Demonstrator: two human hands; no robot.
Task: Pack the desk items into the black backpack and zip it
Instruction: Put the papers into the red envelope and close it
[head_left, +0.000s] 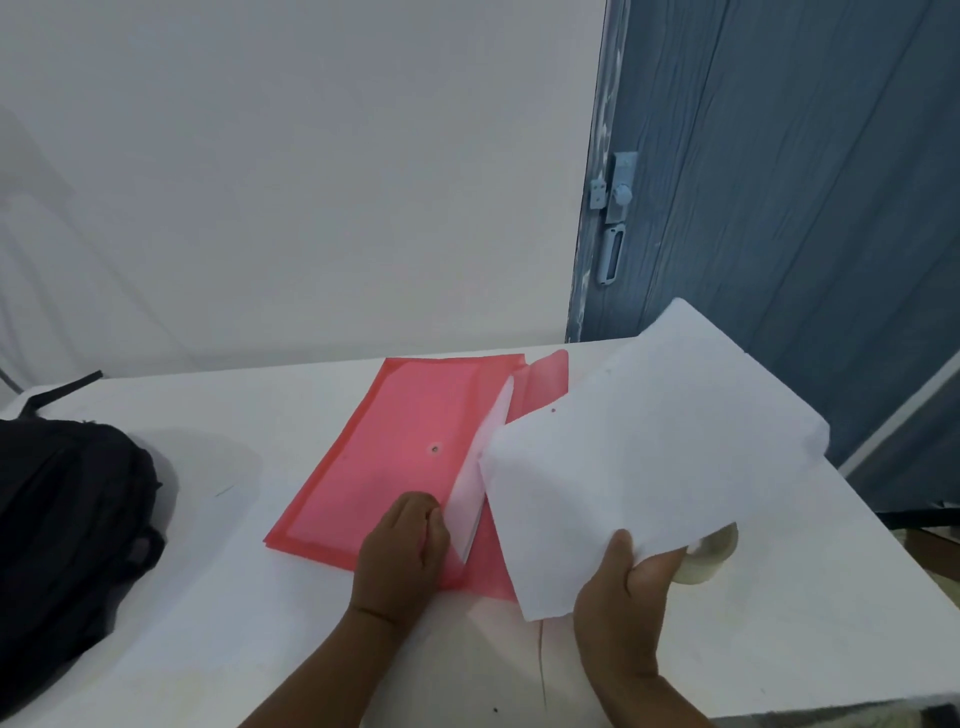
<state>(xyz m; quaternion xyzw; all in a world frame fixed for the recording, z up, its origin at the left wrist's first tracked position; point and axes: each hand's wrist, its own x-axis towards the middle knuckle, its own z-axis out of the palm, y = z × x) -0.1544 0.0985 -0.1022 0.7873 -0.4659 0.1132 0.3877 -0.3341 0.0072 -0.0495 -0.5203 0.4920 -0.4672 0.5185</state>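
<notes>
1 black backpack (67, 530), lying left of the red folder (395, 457) on the white table (218, 623); 1 left hand (402, 551), fingers curled on the folder's open right edge, holding it apart; 1 right hand (623, 597), right of the folder, pinching 1 white paper sheaf (649, 457); 1 clear tape roll (711, 556), partly hidden behind the sheaf.

Nothing here can be read. The white paper (644, 457) shows blank on the side facing up, the pink folder (395, 457) carries only a snap button with no lettering, and the black backpack (67, 519) shows no brand or label from this angle.
</notes>
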